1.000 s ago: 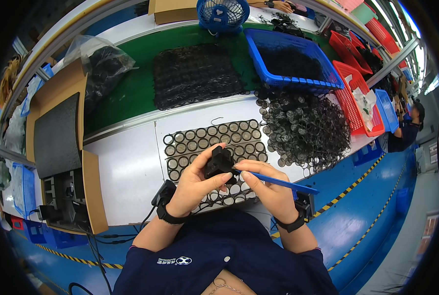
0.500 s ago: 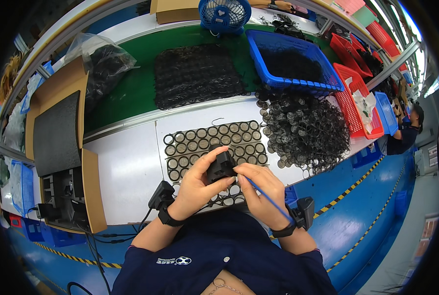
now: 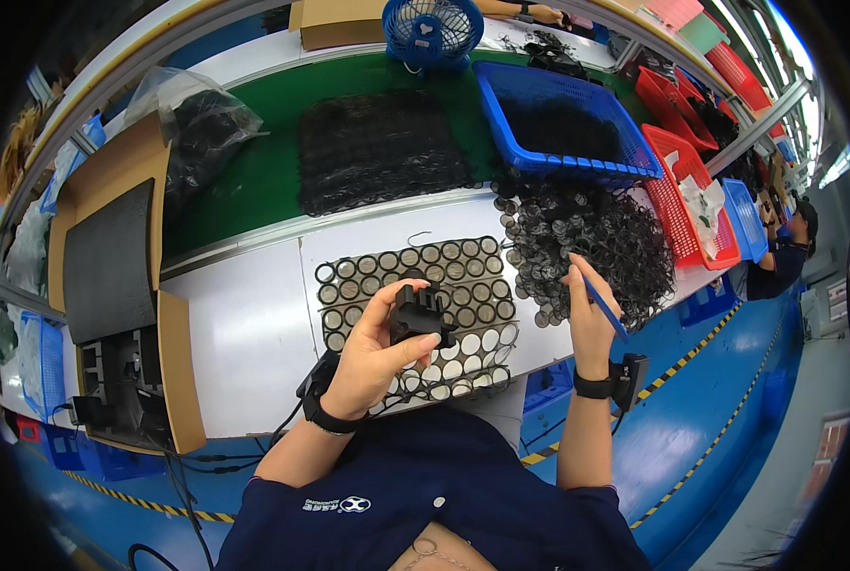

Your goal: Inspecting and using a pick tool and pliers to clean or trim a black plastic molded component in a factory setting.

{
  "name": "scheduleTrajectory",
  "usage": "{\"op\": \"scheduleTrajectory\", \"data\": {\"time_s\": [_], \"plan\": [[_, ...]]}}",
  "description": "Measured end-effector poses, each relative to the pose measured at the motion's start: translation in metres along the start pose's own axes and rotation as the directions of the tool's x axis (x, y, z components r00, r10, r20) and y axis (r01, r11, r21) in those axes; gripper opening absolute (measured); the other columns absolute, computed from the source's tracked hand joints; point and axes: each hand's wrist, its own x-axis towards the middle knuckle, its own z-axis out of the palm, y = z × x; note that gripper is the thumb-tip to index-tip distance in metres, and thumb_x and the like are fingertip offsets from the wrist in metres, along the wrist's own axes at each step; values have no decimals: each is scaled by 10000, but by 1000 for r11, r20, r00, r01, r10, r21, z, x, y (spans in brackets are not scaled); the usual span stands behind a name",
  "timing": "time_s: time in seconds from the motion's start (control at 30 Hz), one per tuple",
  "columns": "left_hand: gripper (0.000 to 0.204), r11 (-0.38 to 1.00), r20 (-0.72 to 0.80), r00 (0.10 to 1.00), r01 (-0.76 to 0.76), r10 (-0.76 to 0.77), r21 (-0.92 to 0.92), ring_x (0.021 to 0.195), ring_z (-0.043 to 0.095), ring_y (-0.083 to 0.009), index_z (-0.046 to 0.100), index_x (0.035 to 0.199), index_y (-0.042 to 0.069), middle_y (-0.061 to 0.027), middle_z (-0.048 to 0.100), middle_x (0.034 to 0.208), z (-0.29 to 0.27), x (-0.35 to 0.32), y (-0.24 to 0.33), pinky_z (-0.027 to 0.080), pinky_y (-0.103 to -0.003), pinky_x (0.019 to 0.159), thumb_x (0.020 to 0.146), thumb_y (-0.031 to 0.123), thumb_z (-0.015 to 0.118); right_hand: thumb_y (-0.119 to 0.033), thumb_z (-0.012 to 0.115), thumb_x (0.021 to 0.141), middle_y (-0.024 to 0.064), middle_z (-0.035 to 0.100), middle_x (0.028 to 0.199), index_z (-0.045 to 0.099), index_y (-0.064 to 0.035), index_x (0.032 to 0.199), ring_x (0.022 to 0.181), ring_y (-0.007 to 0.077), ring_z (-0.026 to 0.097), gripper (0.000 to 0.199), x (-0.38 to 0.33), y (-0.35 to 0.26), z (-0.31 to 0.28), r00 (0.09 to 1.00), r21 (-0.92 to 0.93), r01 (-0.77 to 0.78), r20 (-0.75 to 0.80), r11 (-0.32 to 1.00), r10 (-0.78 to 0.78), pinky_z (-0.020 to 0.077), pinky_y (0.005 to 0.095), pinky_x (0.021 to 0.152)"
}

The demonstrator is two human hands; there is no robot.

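My left hand (image 3: 360, 369) grips a black blocky plastic part (image 3: 418, 312) between thumb and fingers, above rows of black rings (image 3: 463, 271) laid out on the white table. Out to the right, my right hand (image 3: 588, 328) is closed around a thin blue stick-like tool (image 3: 605, 309), which slants back across the hand. Its fingertips are at the near part of a loose heap of black rings (image 3: 539, 252). Whether a ring is pinched there is too small to tell. Both wrists wear black straps with small devices.
Behind the heap stands a blue basket (image 3: 577, 169) of black pieces, with a red basket (image 3: 696, 205) to its right. A dark mat of black pieces (image 3: 377, 152) lies on the green surface. An open cardboard box (image 3: 179, 366) is at the left; a blue fan (image 3: 432, 33) stands at the back.
My right hand has left the black part and moved right to the ring heap, carrying the blue stick. My left hand still holds the part in nearly the same place.
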Motion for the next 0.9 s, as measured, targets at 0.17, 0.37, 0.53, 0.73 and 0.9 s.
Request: {"op": "scheduleTrajectory", "data": {"time_s": [0.17, 0.37, 0.53, 0.73, 0.9], "plan": [[562, 998, 36, 998, -47, 46, 44, 791, 584, -113, 452, 1320, 98, -47, 534, 1026, 6, 2, -2, 502, -237, 668, 822, -36, 674, -119, 567, 949, 67, 697, 828, 627, 2, 1167, 696, 64, 591, 257, -15, -28, 11, 987, 365, -91, 155, 926, 36, 451, 206, 637], [564, 1000, 24, 999, -25, 25, 18, 808, 575, -104, 448, 1315, 95, -43, 535, 1025, 4, 0, -1, 479, -223, 684, 817, -42, 675, -110, 562, 950, 87, 670, 1049, 640, 12, 1133, 925, 127, 614, 234, -36, -59, 10, 938, 549, -270, 337, 791, 87, 461, 236, 802], [558, 966, 30, 983, -181, 179, 184, 942, 554, -97, 454, 1297, 85, -32, 519, 1080, 5, -2, -4, 495, -242, 762, 809, -64, 679, -74, 563, 926, 142, 636, 1163, 651, 17, 1099, 1133, 233, 561, 215, -54, -76, 18, 917, 678, -142, 365, 721, -162, 401, 331, 990], [554, 912, 73, 953, -301, 293, 279, 1005, 544, -104, 458, 1292, 66, -33, 506, 1110, 9, -3, -7, 489, -250, 835, 805, -80, 677, -63, 564, 915, 136, 635, 1170, 648, 12, 1085, 1201, 273, 522, 204, -59, -86, 23, 893, 657, -71, 377, 751, -246, 354, 383, 1047], [547, 836, 88, 916, -393, 390, 382, 1004, 556, -115, 471, 1276, 67, -41, 497, 1098, 3, -2, -14, 490, -254, 844, 794, -84, 683, -68, 573, 908, 137, 634, 1166, 644, 1, 1082, 1199, 286, 519, 200, -62, -91, 27, 899, 606, -18, 358, 795, -253, 360, 382, 1036]]}}
